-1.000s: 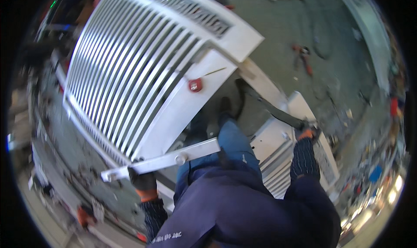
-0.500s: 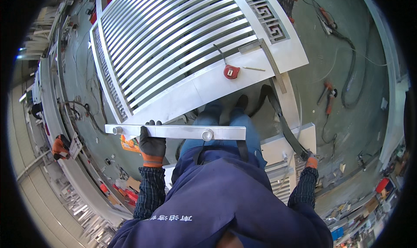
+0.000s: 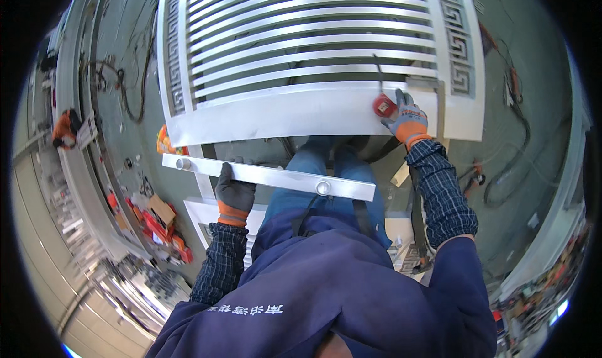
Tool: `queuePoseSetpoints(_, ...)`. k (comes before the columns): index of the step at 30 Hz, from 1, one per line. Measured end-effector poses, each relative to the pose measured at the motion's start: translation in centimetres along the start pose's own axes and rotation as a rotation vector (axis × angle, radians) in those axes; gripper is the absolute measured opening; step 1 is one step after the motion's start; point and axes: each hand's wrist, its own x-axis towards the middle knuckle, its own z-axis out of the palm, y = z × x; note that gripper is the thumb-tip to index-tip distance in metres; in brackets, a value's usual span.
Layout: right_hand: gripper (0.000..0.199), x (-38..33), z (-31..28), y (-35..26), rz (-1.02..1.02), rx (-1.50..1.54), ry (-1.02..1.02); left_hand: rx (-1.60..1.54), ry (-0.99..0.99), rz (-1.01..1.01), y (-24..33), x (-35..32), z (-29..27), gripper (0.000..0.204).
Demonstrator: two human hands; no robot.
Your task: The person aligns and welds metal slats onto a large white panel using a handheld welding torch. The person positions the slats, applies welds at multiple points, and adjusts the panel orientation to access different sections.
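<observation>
My left hand [image 3: 236,192], in a dark glove with an orange cuff, is closed round a silver metal bar [image 3: 276,177] with two round fittings on its face. The bar is held level across my front. My right hand [image 3: 409,121], in a grey and orange glove, has its thumb and fingers on the right side of a red tape measure [image 3: 383,105]. The tape measure lies on the near rail of a white slatted metal gate panel [image 3: 263,121]. A metal square [image 3: 440,110] lies right of that hand. No pencil shows; the hand may cover it.
Greek-key strips [image 3: 459,41] run down both sides of the panel. A hose [image 3: 523,157] and a power tool [image 3: 476,173] lie on the right floor. Another panel is partly under me. At far left a person in orange [image 3: 64,131] works beside long beams.
My right hand has let go of a dark strap and moved up to the tape measure. The view has turned, so the panel now lies straighter. The left hand keeps its bar.
</observation>
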Motion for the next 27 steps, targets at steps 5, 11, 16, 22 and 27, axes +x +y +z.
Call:
queuePoseSetpoints(5,0.072,2.1,2.4,0.6,-0.086,-0.150,-0.129,-0.055,0.097,0.060,-0.7,0.4,-0.7,0.035)
queuePoseSetpoints(11,0.071,8.0,-1.7,-0.8,-0.042,0.025,0.065,-0.118,0.140,0.038,-1.1,2.3,-2.8,0.027)
queuePoseSetpoints(16,0.070,17.2,-4.5,0.2,0.098,0.026,0.151,-0.069,0.149,0.011,-0.8,4.4,-0.1,0.026)
queuePoseSetpoints(22,0.077,24.7,-4.6,2.5,0.364,0.059,0.064,-0.105,0.137,-0.040,0.6,7.1,0.7,0.027)
queuePoseSetpoints(27,0.086,26.5,-3.6,4.6,0.361,0.004,-0.064,-0.059,0.158,-0.066,1.0,9.2,0.6,0.032)
